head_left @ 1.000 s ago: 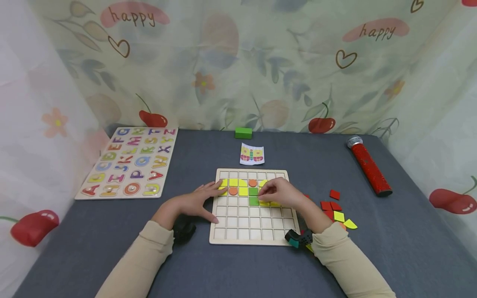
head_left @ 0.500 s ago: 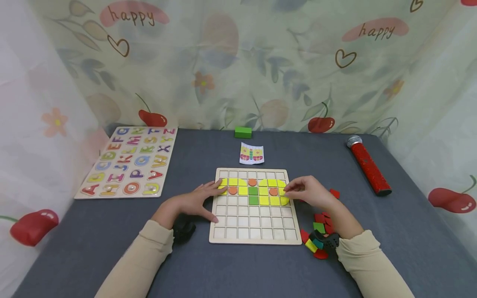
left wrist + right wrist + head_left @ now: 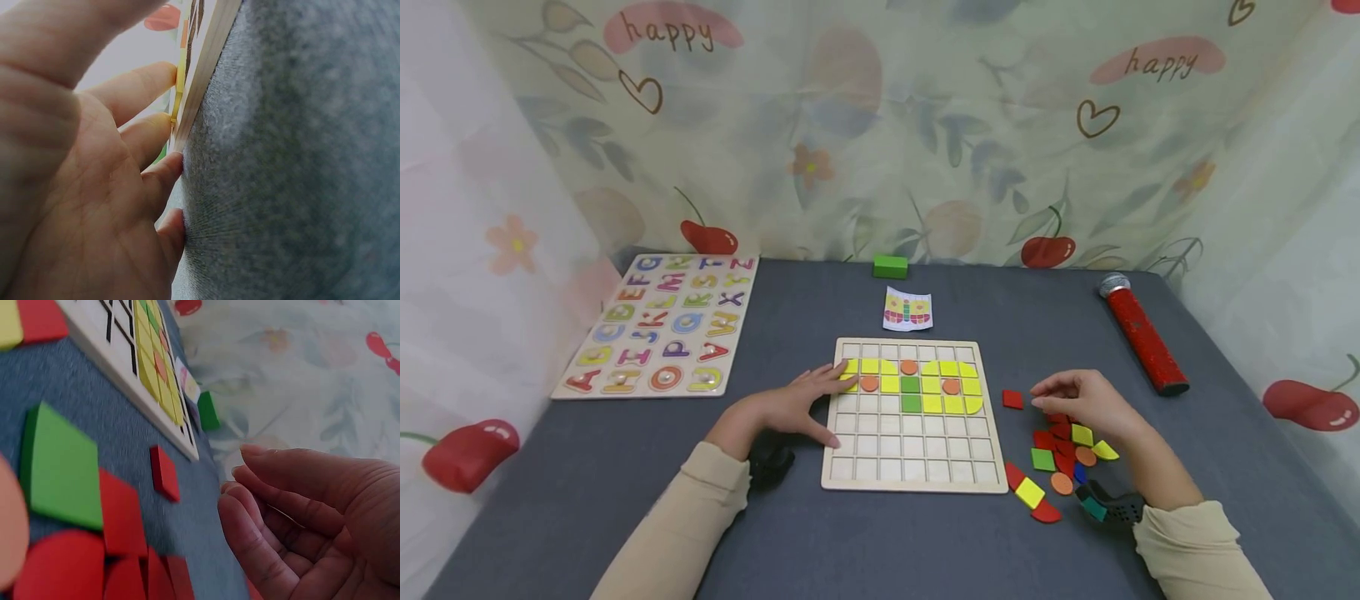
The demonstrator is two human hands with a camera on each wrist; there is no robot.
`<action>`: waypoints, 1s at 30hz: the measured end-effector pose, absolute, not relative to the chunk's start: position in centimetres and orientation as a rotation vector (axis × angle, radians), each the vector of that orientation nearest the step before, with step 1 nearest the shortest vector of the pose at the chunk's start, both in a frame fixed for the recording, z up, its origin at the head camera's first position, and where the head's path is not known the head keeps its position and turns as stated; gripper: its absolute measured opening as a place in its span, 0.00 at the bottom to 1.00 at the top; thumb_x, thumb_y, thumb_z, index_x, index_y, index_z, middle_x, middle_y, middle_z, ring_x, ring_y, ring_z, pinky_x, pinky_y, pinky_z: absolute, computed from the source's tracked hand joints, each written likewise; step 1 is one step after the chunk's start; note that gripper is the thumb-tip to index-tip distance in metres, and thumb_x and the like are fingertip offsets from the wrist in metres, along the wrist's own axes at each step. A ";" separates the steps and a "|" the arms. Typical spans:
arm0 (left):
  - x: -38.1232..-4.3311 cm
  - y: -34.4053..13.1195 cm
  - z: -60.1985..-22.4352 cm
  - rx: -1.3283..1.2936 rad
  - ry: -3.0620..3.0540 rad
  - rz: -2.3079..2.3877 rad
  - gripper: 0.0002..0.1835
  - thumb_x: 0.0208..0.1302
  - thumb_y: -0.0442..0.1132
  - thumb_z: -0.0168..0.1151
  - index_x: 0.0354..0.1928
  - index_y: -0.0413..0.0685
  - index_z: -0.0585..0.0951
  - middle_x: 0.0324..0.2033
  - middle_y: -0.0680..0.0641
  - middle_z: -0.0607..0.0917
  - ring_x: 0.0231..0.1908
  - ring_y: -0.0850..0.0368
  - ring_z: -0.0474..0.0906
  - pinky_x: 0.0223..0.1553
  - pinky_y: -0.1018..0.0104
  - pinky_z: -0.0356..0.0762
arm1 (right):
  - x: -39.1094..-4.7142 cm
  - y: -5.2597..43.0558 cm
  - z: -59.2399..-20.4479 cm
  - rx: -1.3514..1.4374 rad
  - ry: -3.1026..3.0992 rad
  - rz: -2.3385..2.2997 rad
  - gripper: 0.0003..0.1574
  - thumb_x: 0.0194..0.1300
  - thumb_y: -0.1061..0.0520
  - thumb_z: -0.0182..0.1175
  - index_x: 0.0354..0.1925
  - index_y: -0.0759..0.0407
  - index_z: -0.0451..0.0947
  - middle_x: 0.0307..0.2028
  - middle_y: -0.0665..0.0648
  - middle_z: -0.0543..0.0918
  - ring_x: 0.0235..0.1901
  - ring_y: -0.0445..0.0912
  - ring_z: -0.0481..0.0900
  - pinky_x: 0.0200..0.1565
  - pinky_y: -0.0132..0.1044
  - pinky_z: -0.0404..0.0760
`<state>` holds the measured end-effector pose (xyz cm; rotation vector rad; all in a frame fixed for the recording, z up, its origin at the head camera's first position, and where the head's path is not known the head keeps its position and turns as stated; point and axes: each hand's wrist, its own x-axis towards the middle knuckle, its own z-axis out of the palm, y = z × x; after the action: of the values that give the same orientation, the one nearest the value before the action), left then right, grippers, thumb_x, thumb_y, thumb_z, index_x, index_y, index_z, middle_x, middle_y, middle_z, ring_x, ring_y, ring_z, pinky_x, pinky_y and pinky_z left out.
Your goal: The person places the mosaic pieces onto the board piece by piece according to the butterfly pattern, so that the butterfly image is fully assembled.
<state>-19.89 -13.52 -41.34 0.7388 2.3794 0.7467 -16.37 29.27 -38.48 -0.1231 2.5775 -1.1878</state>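
Observation:
A wooden grid board (image 3: 915, 486) lies on the table, its upper rows filled with yellow tiles (image 3: 953, 404), orange discs (image 3: 951, 386) and two green squares (image 3: 911, 403). My left hand (image 3: 793, 407) rests on the board's left edge with fingers spread; in the left wrist view, its fingertips (image 3: 164, 74) touch the rim and a yellow tile. My right hand (image 3: 1090, 402) hovers above the loose pieces right of the board, fingers loosely bent and holding nothing. Beside its fingertips a red square tile (image 3: 1012, 399) lies alone, apart from them; the right wrist view shows this gap too.
Loose red, yellow, orange, blue and green pieces (image 3: 1042, 459) lie right of the board. Behind it are a butterfly picture card (image 3: 907, 310) and a green block (image 3: 891, 267). An alphabet board (image 3: 658, 333) lies left, a red microphone (image 3: 1146, 337) right.
My right hand has moved right, off the board to the loose pieces. Yellow tiles and an orange disc now show on the board's right side. My left hand stays put.

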 end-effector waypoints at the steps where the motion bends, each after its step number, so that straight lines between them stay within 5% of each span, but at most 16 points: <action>1: -19.9 -13.5 -41.3 0.738 2.379 0.748 0.52 0.47 0.56 0.72 0.72 0.62 0.53 0.74 0.51 0.40 0.73 0.46 0.31 0.70 0.42 0.33 | -16.2 29.7 -38.5 -0.113 2.572 -1.192 0.27 0.60 0.48 0.63 0.50 0.66 0.77 0.40 0.60 0.84 0.33 0.46 0.79 0.35 0.35 0.80; 19: -20.0 -13.5 -41.4 0.788 2.385 0.715 0.52 0.48 0.56 0.71 0.72 0.60 0.52 0.74 0.49 0.41 0.73 0.43 0.32 0.70 0.42 0.33 | -13.3 34.9 -40.2 -0.073 2.594 -1.121 0.27 0.61 0.53 0.62 0.51 0.72 0.76 0.39 0.60 0.85 0.31 0.36 0.79 0.36 0.28 0.80; 30: -20.1 -13.6 -41.3 0.784 2.388 0.703 0.52 0.48 0.56 0.71 0.72 0.60 0.52 0.74 0.49 0.40 0.73 0.44 0.32 0.70 0.42 0.33 | -13.5 34.9 -40.7 -0.146 2.638 -1.029 0.22 0.55 0.57 0.66 0.45 0.70 0.78 0.29 0.55 0.80 0.26 0.37 0.74 0.29 0.28 0.78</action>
<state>-20.05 -13.62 -41.26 0.7839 2.3885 0.7033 -13.54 34.93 -40.72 -0.1457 2.6385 -1.0291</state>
